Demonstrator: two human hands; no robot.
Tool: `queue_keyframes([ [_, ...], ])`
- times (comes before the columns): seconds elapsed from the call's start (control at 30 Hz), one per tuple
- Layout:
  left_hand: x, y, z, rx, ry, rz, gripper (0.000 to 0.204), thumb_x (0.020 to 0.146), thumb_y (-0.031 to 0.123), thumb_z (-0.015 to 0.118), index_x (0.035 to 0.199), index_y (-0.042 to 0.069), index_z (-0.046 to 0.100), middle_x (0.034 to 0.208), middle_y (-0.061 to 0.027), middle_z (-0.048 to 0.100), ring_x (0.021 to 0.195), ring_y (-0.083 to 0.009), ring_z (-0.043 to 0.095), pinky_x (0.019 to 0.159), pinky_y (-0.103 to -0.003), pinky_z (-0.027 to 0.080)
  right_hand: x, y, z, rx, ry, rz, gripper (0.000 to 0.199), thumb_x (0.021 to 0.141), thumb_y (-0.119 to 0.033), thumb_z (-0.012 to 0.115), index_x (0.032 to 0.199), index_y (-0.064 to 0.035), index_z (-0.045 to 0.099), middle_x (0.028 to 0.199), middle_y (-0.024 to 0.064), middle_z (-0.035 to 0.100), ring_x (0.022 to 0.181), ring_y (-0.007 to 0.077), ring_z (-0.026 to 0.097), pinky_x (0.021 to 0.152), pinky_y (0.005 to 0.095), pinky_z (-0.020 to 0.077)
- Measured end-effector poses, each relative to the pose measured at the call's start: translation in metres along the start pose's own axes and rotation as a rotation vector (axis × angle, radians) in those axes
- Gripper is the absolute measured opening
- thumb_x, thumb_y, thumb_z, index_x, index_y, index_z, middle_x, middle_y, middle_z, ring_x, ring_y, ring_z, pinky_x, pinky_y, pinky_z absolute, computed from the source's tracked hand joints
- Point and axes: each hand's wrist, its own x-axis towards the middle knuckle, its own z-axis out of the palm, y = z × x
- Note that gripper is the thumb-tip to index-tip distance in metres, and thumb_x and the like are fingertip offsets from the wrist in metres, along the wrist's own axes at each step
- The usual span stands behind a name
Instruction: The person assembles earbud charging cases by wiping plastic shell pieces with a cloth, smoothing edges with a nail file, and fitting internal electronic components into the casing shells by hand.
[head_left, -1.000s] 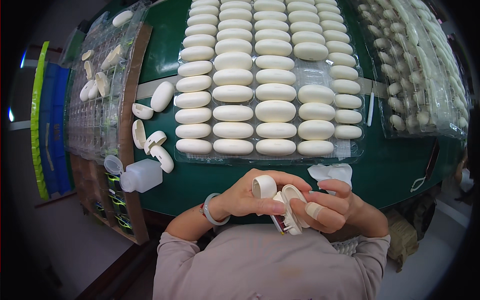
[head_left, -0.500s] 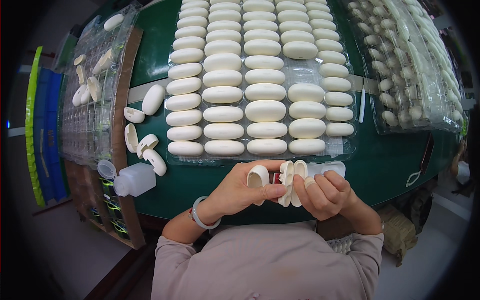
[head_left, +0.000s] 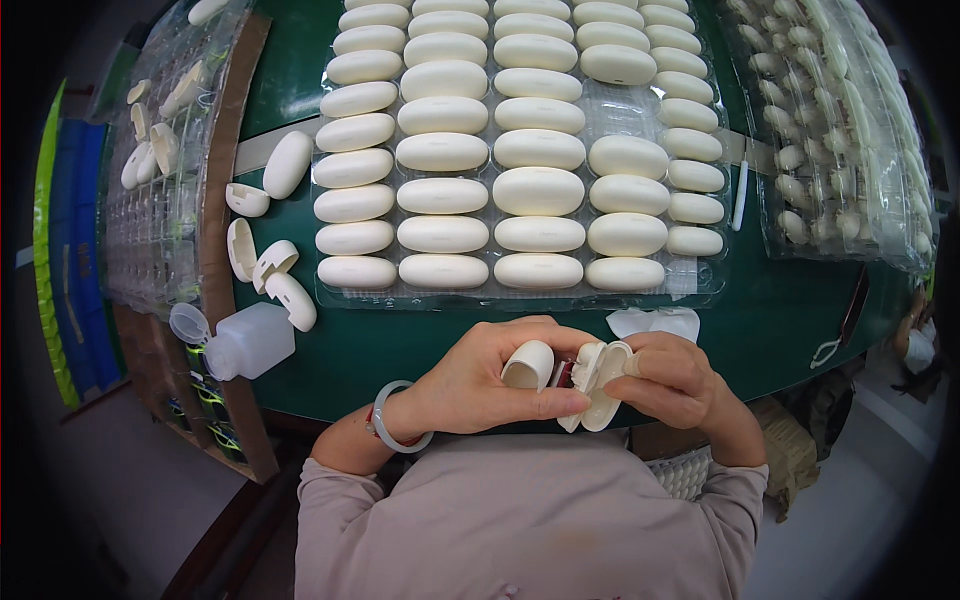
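Observation:
At the near edge of the table, my two hands hold an opened cream plastic case point(head_left: 606, 392) in several parts. My left hand point(head_left: 480, 375) grips a hollow cream shell point(head_left: 530, 366) and the inner tray point(head_left: 588, 362), its thumb pressing on the tray's lower end. Between shell and tray shows a small dark and red part point(head_left: 565, 373). My right hand point(head_left: 680, 383) pinches the lid side, its fingers at the upper right rim. A white cloth or tissue point(head_left: 655, 322) lies just beyond the right hand.
A clear tray point(head_left: 500, 299) carries rows of closed cream cases ahead. Loose shells point(head_left: 291, 301) and a translucent bottle point(head_left: 250, 342) with its cap flipped up lie left. Stacked clear trays point(head_left: 850, 190) stand right, near a white pen-like stick point(head_left: 740, 195).
The lid side has tilted away from the inner tray, showing the lid's hollow inside. My right hand has moved slightly right and its grip has shifted to the lid's rim. The view has shifted slightly.

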Motion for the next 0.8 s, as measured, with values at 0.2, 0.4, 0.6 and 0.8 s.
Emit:
queue_keyframes([
  [0.2, 0.001, 0.0, -0.002, -0.022, 0.003, 0.015, 0.04, 0.07, 0.013, 0.073, 0.106, 0.001, 0.061, 0.087, -0.0043, 0.057, 0.081, -0.0102, 0.052, 0.073, -0.022, 0.04, -0.005, -0.008, 0.014, 0.176, 0.278, 0.263, 0.034, 0.065, 0.001, 0.075, 0.093, -0.002, 0.056, 0.099, 0.0115, 0.046, 0.085, 0.0259, 0.059, 0.071, 0.0325, 0.0532],
  [0.4, 0.0, -0.002, -0.002, -0.077, 0.011, -0.019, 0.037, 0.068, 0.011, 0.076, 0.101, 0.001, 0.062, 0.087, -0.0031, 0.059, 0.078, -0.0088, 0.054, 0.07, -0.022, 0.042, 0.003, -0.005, 0.005, -0.009, 0.193, 0.14, 0.034, 0.058, -0.003, 0.074, 0.091, -0.0007, 0.063, 0.094, 0.0078, 0.043, 0.075, 0.0206, 0.055, 0.061, 0.0291, 0.049],
  [0.6, 0.003, -0.005, -0.006, -0.074, -0.014, -0.097, 0.033, 0.074, 0.016, 0.073, 0.1, 0.002, 0.06, 0.087, -0.0014, 0.061, 0.08, -0.0069, 0.054, 0.071, -0.021, 0.043, 0.007, -0.009, 0.002, -0.39, 0.063, -0.098, 0.033, 0.055, -0.006, 0.066, 0.087, -0.0002, 0.065, 0.087, 0.0072, 0.046, 0.071, 0.02, 0.052, 0.058, 0.0299, 0.0474],
  [0.8, 0.003, -0.003, -0.005, -0.073, -0.049, -0.091, 0.033, 0.073, 0.017, 0.075, 0.098, 0.002, 0.06, 0.087, -0.0009, 0.06, 0.078, -0.0064, 0.054, 0.071, -0.021, 0.043, -0.012, -0.006, 0.003, -0.128, 0.164, 0.03, 0.032, 0.058, -0.007, 0.072, 0.087, -0.0001, 0.063, 0.09, 0.0093, 0.052, 0.073, 0.0221, 0.053, 0.059, 0.0315, 0.0484],
])
